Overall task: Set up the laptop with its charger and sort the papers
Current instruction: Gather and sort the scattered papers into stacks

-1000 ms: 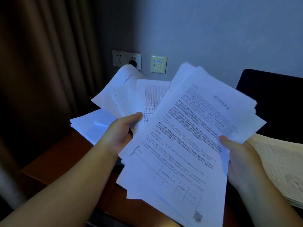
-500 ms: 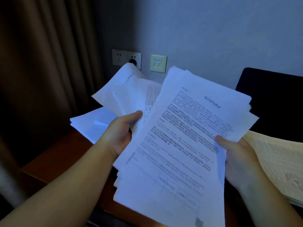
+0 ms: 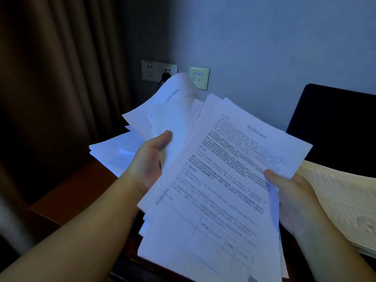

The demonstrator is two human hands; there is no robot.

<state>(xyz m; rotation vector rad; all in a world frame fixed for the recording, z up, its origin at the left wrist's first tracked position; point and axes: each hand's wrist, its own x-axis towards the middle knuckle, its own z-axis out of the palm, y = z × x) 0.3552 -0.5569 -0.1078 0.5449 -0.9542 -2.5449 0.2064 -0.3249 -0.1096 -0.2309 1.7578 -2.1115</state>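
Printed sheets (image 3: 219,180) slid leftward, overlapping; both hands, left (image 3: 148,161), right (image 3: 293,198), pinch thin paper.

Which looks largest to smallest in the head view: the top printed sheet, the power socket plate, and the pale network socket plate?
1. top printed sheet, by far, though it is nearest the camera.
2. power socket plate, partly hidden by paper.
3. network socket plate.
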